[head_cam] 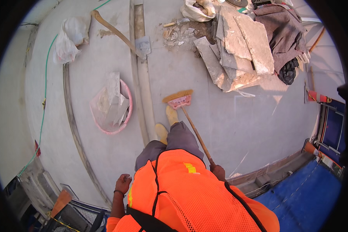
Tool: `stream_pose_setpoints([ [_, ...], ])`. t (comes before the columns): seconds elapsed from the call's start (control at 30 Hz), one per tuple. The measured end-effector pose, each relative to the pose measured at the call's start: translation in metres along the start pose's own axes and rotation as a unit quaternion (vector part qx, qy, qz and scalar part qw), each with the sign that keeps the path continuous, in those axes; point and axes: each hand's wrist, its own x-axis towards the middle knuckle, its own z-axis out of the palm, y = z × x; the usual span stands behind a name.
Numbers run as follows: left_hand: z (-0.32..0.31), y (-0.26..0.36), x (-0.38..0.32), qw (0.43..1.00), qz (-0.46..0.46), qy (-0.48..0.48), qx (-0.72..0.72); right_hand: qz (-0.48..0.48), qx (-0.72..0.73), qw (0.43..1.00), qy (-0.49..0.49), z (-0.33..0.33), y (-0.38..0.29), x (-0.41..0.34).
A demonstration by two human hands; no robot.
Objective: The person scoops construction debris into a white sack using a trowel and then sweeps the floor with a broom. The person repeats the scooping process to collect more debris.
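My right hand [219,172] is closed around the wooden handle of a broom [195,127] at my right side. The broom's pink head with yellow bristles rests on the grey floor, just beyond my light yellow boots [171,114]. At my left side hangs my left hand [123,184], fingers curled, with a dark band on the wrist. A small whitish spot shows at its fingertips; whether something is held is unclear. Ahead on the left stands a pink tub [127,95] containing broken slab pieces [113,87].
Broken slabs [237,43] are piled ahead right, beside rubble [178,34] and a brown cloth [281,32]. A wooden-handled shovel [119,34] lies across a floor channel [143,75]. Whitish sacks [72,34] and a green hose [45,81] lie left. Orange traffic cones [311,148] stand near the edge.
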Motion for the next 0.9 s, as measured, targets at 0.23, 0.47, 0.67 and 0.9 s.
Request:
stream_pose_setpoints([
  [0.23,-0.076,0.057,0.027,0.993,0.091,0.068,-0.028,0.064,0.014,0.998,0.009,0.015,-0.093,0.139],
  [0.47,-0.089,0.026,0.053,0.986,0.129,0.090,-0.057,-0.033,0.049,0.986,0.156,-0.067,-0.127,0.176],
  [0.67,-0.023,-0.063,0.048,0.998,-0.021,0.049,-0.039,0.053,0.098,0.992,0.055,0.001,-0.056,0.034],
  [0.9,-0.062,-0.021,0.072,0.998,-0.043,-0.053,0.016,0.081,0.053,0.994,0.059,-0.007,-0.051,0.126],
])
